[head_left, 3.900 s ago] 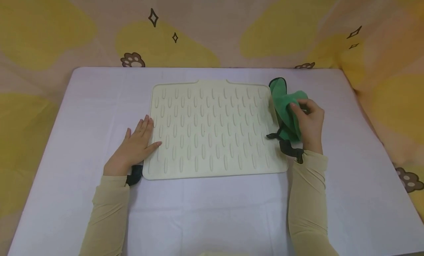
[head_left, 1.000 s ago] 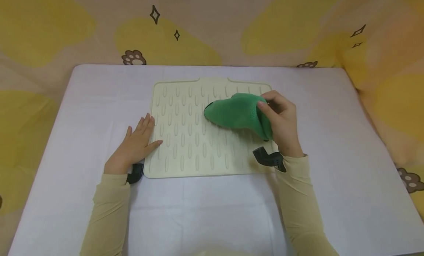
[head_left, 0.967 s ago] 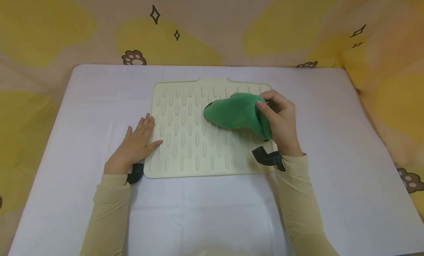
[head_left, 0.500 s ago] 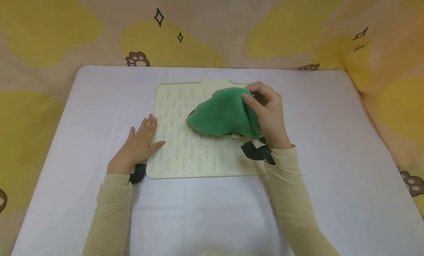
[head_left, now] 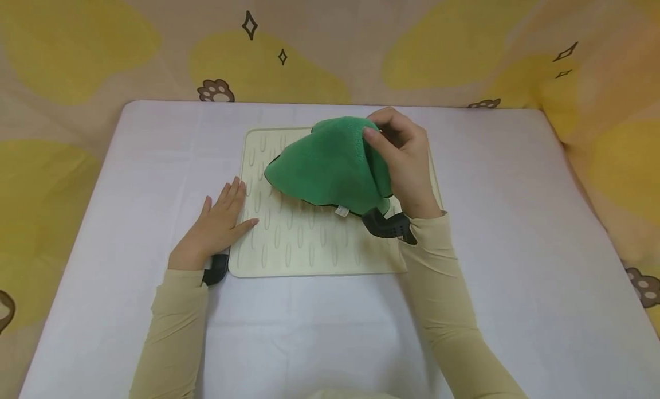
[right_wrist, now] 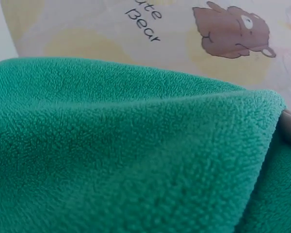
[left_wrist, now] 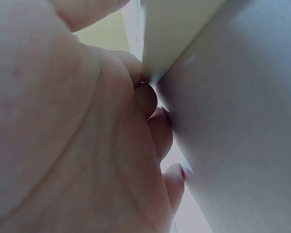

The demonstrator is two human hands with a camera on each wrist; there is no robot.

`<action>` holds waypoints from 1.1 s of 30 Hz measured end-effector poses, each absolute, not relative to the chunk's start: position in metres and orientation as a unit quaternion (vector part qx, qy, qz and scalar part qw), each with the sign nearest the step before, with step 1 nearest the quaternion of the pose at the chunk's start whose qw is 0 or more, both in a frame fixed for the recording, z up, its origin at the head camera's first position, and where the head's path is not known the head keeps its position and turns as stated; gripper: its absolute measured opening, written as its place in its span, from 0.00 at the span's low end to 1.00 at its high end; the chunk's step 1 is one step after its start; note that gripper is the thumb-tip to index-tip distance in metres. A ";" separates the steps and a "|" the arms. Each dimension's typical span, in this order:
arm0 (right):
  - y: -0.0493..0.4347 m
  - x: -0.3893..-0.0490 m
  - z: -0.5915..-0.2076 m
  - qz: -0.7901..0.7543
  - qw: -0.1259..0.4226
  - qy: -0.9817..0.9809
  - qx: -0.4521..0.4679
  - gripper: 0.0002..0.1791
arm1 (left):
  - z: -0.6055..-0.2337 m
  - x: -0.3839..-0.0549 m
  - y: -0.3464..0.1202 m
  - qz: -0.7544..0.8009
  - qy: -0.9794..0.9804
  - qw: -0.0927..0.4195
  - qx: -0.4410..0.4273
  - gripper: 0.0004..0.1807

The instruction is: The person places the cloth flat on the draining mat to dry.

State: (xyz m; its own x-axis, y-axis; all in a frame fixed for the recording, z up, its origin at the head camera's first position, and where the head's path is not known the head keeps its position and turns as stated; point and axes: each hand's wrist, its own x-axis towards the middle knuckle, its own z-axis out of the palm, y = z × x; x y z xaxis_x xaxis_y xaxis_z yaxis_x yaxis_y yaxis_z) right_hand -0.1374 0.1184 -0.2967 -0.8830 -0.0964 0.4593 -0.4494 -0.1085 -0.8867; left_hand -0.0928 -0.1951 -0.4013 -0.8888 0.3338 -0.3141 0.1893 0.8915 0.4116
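The right hand (head_left: 404, 161) pinched the green cloth (head_left: 319, 164) between thumb and fingers, over the far part of the cream mat (head_left: 296, 255). The left hand (head_left: 213, 227), fingers extended, rested at the mat's left edge. A patterned backdrop (head_left: 335, 38) stood beyond the white table (head_left: 521, 255).

This was a cloth-screened corner, room type unclear: bear-and-paw-printed fabric (head_left: 319, 43) hung behind and beside the white-topped table (head_left: 521, 244).

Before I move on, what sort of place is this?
Probably a makeshift indoor work corner: a white-covered table backed by a paw-print backdrop, with a cream ridged mat on the tabletop.
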 end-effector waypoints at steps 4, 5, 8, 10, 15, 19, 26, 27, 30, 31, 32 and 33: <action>0.118 -0.138 -0.308 0.719 0.084 -0.661 0.197 0.07 | -0.400 -0.092 -0.195 0.190 0.953 0.193 0.135 0.44; 0.120 -0.138 -0.313 0.716 0.071 -0.667 0.193 0.06 | -0.400 -0.092 -0.195 0.190 0.953 0.194 0.135 0.44; 0.126 -0.136 -0.325 0.702 0.036 -0.689 0.176 0.05 | -0.399 -0.092 -0.195 0.191 0.953 0.193 0.135 0.44; 0.131 -0.133 -0.334 0.693 0.014 -0.702 0.163 0.05 | -0.398 -0.092 -0.195 0.192 0.952 0.194 0.136 0.44; 0.141 -0.124 -0.356 0.684 -0.059 -0.715 0.132 0.04 | -0.395 -0.092 -0.196 0.189 0.953 0.194 0.138 0.44; 0.144 -0.119 -0.367 0.665 -0.124 -0.723 0.136 0.03 | -0.394 -0.092 -0.197 0.190 0.953 0.191 0.139 0.44; 0.140 -0.115 -0.378 0.629 -0.181 -0.744 0.139 0.07 | -0.394 -0.092 -0.196 0.188 0.953 0.190 0.140 0.44; 0.139 -0.115 -0.379 0.625 -0.181 -0.747 0.137 0.07 | -0.394 -0.092 -0.196 0.188 0.954 0.189 0.140 0.44; 0.138 -0.115 -0.382 0.616 -0.177 -0.754 0.141 0.07 | -0.395 -0.092 -0.197 0.189 0.954 0.187 0.139 0.44; 0.137 -0.115 -0.383 0.614 -0.177 -0.756 0.142 0.06 | -0.395 -0.093 -0.197 0.190 0.954 0.187 0.139 0.44; 0.137 -0.115 -0.383 0.611 -0.176 -0.759 0.143 0.06 | -0.394 -0.093 -0.196 0.190 0.954 0.187 0.139 0.44; 0.137 -0.115 -0.384 0.607 -0.174 -0.761 0.146 0.06 | -0.394 -0.093 -0.197 0.191 0.953 0.189 0.139 0.44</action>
State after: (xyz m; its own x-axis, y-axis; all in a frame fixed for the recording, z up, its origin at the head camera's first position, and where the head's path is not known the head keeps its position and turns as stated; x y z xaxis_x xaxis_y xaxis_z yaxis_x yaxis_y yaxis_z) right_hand -0.1151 0.1369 -0.3837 -0.8964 -0.4345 -0.0879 -0.0112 0.2204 -0.9753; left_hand -0.0928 -0.1966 -0.3941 -0.8900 0.3370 -0.3072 0.1926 0.8885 0.4165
